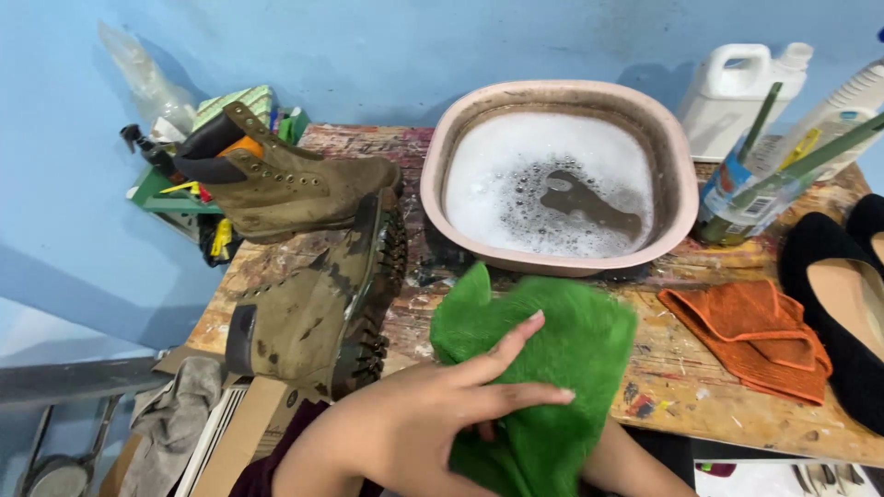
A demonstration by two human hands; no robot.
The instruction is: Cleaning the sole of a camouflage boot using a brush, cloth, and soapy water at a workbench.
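My left hand (442,405) lies on top of a fluffy green cloth (552,368) at the table's front edge. Its index and middle fingers stretch across the cloth, and its lower fingers curl into the fabric. My right forearm (635,465) comes in from the lower right and runs under the cloth, which hides the right hand. Two muddy olive-brown boots sit to the left: one upright (276,184) at the back, the other (313,313) on its side with its lugged sole facing the cloth. A pink basin (677,156) of soapy water stands behind the cloth.
A folded orange cloth (755,336) lies right of the green one on the paint-stained wooden table (737,414). Black flat shoes (843,313) sit at the right edge. A white jug (737,92) and bottles with brushes (764,175) stand at the back right. A cluttered green rack (157,189) and grey rag (175,419) are on the left.
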